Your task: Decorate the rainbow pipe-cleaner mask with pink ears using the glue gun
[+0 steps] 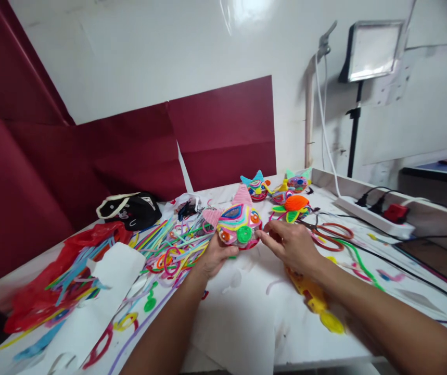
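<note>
My left hand (pixel 212 259) grips a colourful pipe-cleaner animal head (pixel 235 214) from below and its left side. The head has pink pointed ears, a green spiral nose, orange round eyes and bands of yellow, white and blue. At its right edge is my right hand (pixel 292 244), thumb and fingers drawn together close to the rim. Whatever those fingertips pinch, if anything, is too small to make out. Orange-handled scissors (pixel 334 230) lie just beyond the right hand. A yellow object (pixel 312 292) is partly hidden under the right forearm.
Loose pipe cleaners (pixel 164 237) spread left of centre, beside a red plastic bag (pixel 32 291), white paper (pixel 102 291) and a black pouch (pixel 139 211). Finished-looking heads (pixel 257 186) stand at the back. A power strip (pixel 375 216) with cables and a lamp (pixel 375 50) are at right.
</note>
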`<state>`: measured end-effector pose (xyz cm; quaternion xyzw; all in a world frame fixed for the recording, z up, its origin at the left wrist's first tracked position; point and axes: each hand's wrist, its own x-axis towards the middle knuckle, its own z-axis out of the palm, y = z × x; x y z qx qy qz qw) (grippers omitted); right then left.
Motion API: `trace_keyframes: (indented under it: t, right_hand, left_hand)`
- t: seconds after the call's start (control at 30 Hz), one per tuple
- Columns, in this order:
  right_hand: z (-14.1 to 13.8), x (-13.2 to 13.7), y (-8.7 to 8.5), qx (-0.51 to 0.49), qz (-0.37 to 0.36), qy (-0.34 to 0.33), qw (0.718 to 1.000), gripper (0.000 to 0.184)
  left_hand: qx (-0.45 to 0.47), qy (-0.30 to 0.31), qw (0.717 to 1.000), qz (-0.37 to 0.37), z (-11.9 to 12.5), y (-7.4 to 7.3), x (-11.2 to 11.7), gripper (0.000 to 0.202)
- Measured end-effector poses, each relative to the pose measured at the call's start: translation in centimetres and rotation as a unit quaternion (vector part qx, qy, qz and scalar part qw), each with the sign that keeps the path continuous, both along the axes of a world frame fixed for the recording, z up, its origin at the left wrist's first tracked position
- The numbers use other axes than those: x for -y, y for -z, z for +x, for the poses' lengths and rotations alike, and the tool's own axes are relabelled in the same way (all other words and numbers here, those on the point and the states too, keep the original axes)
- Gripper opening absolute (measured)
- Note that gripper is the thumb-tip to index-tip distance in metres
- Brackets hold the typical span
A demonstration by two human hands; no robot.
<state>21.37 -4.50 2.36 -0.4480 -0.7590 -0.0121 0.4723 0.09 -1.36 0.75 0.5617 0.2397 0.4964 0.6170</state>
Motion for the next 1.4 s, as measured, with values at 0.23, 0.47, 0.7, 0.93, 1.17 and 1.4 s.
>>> trace_keyframes:
  t: [0.23,0.47,0.7,0.93,1.17,1.4]
  right_hand:
    - [-0.7,-0.4,0.0,-0.12,-0.092,-0.091,0.984,0.024]
    - [-0.9,-1.4,0.8,-0.245,-0.181,-0.14,0.942,0.027]
    - [-1.1,-2.5,1.7,-0.333,-0.251,-0.197,0.887,0.042]
    - [-1.1,-2.6,1.4,-0.37,-0.277,-0.212,0.861,0.04]
    - [-1.3,-2.7,1.7,-0.369,-0.273,-0.225,0.86,0.038]
    - [-1.3,-2.8,1.8,-0.379,-0.273,-0.235,0.853,0.045]
  left_hand:
    - [0.004,-0.008,1.0,0.006,-0.9,0.5,-0.9,0.072]
    - [0.006,-0.023,1.0,-0.001,-1.2,0.5,-1.2,0.077]
    - [0.026,-0.062,0.997,-0.029,-1.4,1.0,-1.6,0.089]
    - [0.029,-0.06,0.997,-0.042,-1.6,1.1,-1.7,0.093]
    - [0.039,-0.066,0.996,-0.041,-1.7,1.1,-1.7,0.092]
    - [0.034,-0.06,0.997,-0.039,-1.5,1.0,-1.5,0.088]
